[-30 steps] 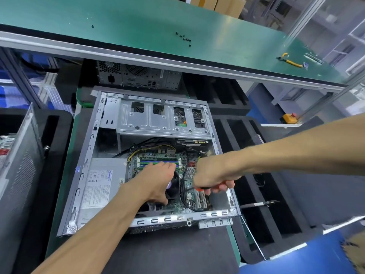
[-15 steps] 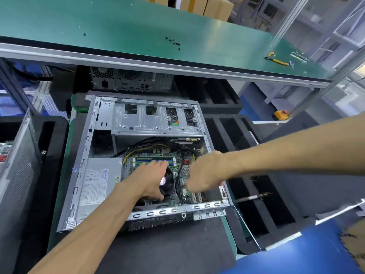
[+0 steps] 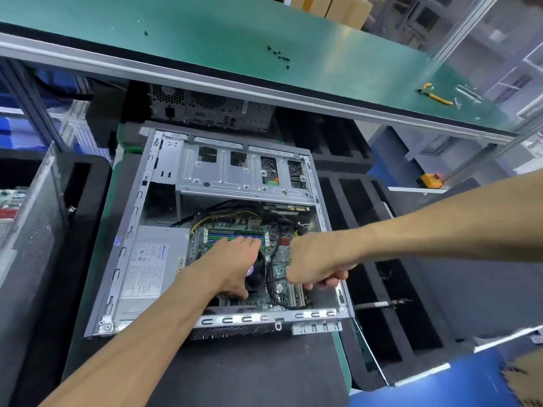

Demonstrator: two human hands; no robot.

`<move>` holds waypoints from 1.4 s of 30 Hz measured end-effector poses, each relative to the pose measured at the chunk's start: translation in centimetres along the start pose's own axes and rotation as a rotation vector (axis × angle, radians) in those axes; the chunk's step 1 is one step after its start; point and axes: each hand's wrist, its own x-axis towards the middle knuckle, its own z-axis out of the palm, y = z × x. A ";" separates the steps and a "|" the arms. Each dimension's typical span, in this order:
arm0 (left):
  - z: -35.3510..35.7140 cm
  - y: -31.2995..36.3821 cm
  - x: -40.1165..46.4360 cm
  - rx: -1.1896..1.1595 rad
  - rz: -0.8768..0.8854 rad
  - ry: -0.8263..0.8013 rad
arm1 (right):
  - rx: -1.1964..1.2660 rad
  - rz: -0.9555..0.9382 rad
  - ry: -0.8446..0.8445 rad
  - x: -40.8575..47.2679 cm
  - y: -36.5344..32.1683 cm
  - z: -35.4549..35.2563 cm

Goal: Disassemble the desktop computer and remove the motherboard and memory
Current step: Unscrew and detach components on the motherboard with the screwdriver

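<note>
Case (image 3: 164,218) is lying open on the black mat (image 3: 249,374). My left hand (image 3: 235,265) sits flat on the CPU cooler fan (image 3: 258,274), fingers spread toward the RAM sticks (image 3: 226,235). My right hand (image 3: 314,262) is curled around a red-handled screwdriver (image 3: 332,279) over the motherboard (image 3: 279,271), which is still in the case. Power supply (image 3: 152,265) sits just left.

Silver-grey computer case (image 3: 164,160) | green motherboard (image 3: 279,271) with blue and green memory slots (image 3: 232,235) | yellow and black cables (image 3: 223,214) | grey power supply (image 3: 155,259), white label | green tabletop (image 3: 205,33) dotted with black screws (image 3: 279,55) | yellow-handled pliers (image 3: 435,95) | red tool handle (image 3: 332,279) in right hand (image 3: 317,262)
</note>
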 end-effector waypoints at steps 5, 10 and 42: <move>-0.1 0.1 -0.1 0.013 -0.002 -0.010 | -0.815 -0.320 0.349 -1.6 0.0 1.7; -0.3 0.1 -0.3 -0.003 0.001 -0.020 | -0.903 -0.305 0.446 -1.7 0.8 2.0; 0.6 -0.4 0.5 -0.032 -0.008 -0.037 | -0.928 -0.332 0.360 -2.1 0.9 2.4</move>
